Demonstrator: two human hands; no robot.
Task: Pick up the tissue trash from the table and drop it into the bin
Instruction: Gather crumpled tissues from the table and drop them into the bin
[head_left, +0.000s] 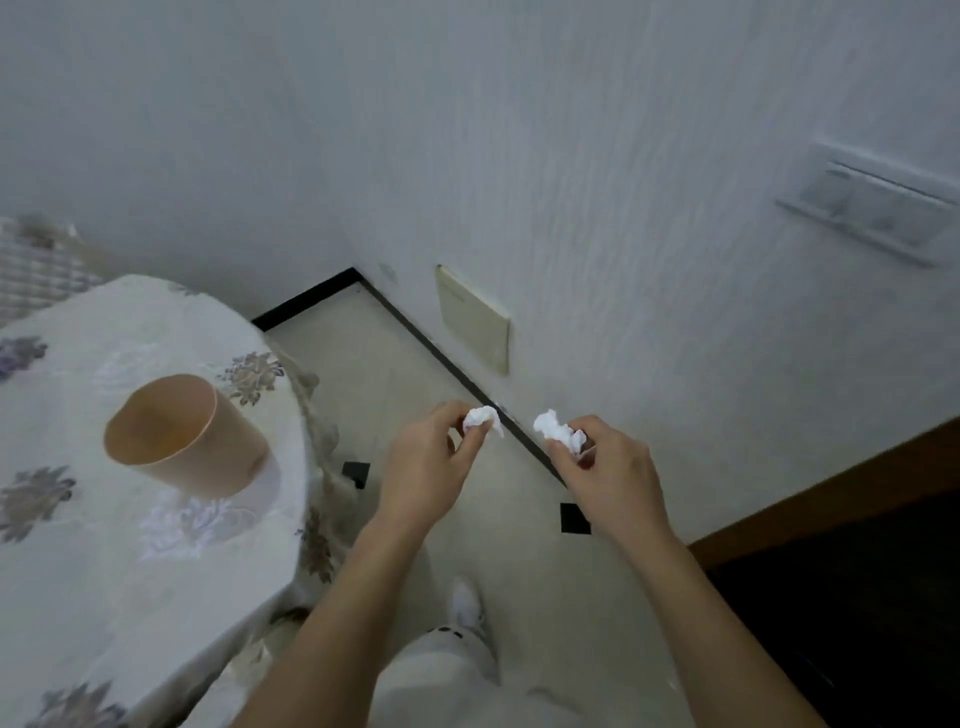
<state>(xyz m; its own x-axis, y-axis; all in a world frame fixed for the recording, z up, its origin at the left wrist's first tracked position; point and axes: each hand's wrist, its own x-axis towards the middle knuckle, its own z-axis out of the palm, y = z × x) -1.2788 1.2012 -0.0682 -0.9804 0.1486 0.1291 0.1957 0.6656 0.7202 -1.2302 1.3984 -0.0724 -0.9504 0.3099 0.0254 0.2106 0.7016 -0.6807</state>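
Two tissue wads are already off the table (93, 519), one in each hand, so the pick-up looks done and the carry to the bin is the step in hand. That table, under a flowered cloth, fills the left of the view, and the bin (187, 436), a tan open tub, stands on it near the edge. Out over the floor, right of the table, the left hand (423, 467) pinches a small wad (480, 418) between thumb and fingertips, and the right hand (613, 473) pinches the other wad (558, 431) the same way. Next, both hands should swing left until they are above the bin's mouth, then the fingers let go; loose tissue drifts, so release low inside the rim.
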